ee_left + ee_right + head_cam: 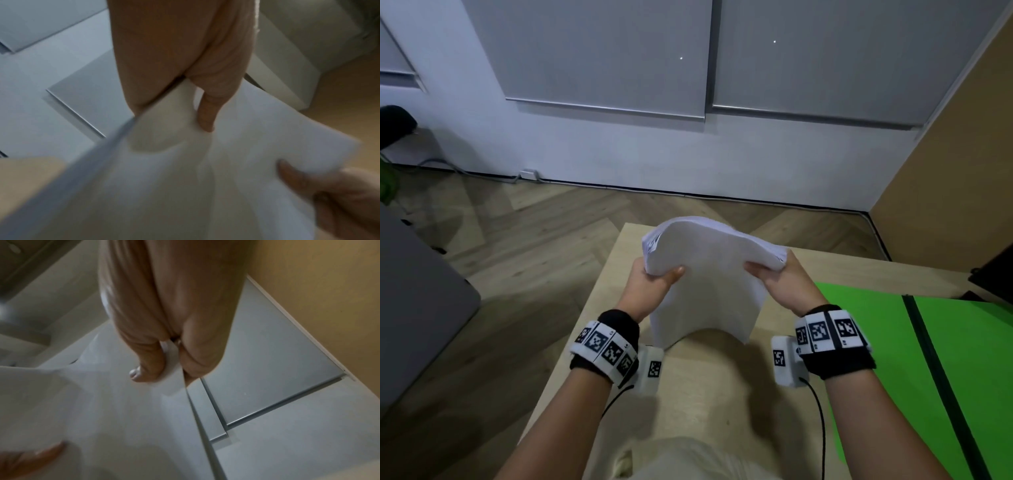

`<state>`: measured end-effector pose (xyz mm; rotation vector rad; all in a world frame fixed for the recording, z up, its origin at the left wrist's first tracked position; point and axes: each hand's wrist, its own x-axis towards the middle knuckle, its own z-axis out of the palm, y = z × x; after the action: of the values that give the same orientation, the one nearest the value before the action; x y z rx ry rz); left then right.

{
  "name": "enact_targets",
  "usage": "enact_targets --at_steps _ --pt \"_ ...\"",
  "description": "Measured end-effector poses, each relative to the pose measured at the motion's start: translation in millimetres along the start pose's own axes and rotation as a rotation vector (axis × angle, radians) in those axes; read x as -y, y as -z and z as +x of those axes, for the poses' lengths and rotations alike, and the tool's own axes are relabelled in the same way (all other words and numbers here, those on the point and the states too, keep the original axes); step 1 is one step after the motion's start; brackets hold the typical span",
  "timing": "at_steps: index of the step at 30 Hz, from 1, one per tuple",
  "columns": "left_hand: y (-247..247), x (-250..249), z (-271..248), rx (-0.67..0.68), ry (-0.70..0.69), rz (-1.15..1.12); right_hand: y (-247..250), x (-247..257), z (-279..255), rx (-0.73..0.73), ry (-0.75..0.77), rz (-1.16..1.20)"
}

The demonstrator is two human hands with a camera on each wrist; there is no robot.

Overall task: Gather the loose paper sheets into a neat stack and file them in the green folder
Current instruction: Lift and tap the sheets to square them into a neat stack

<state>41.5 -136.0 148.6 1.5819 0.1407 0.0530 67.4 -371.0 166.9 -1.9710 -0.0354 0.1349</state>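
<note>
A thick stack of white paper sheets hangs in the air above the light wooden table, bowed upward between both hands. My left hand grips the stack's left edge, thumb on top. My right hand pinches its right edge. In the left wrist view the paper stack fills the lower frame, with my left hand pinching it and my right hand at the corner. The right wrist view shows my right hand clamped on the paper stack. The green folder lies open on the table at right.
The folder has a dark spine strip running down it. A dark object sits at the table's far right corner. A grey surface stands to the left over the wooden floor. A brown panel rises at right.
</note>
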Motion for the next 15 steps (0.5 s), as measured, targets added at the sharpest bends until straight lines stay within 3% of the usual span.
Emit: enact_targets --at_steps 4,9,11,15 --pt "4 3 0 -0.022 -0.004 -0.028 -3 -3 -9 0.020 0.065 0.081" --pt "27 39 5 0.173 0.254 -0.011 -17 -39 -10 0.207 -0.095 0.090" --pt "30 48 5 0.195 0.315 0.055 -33 -50 -15 0.157 -0.134 0.095" --pt "19 58 7 0.107 0.277 0.098 -53 -50 -20 0.004 -0.137 0.160"
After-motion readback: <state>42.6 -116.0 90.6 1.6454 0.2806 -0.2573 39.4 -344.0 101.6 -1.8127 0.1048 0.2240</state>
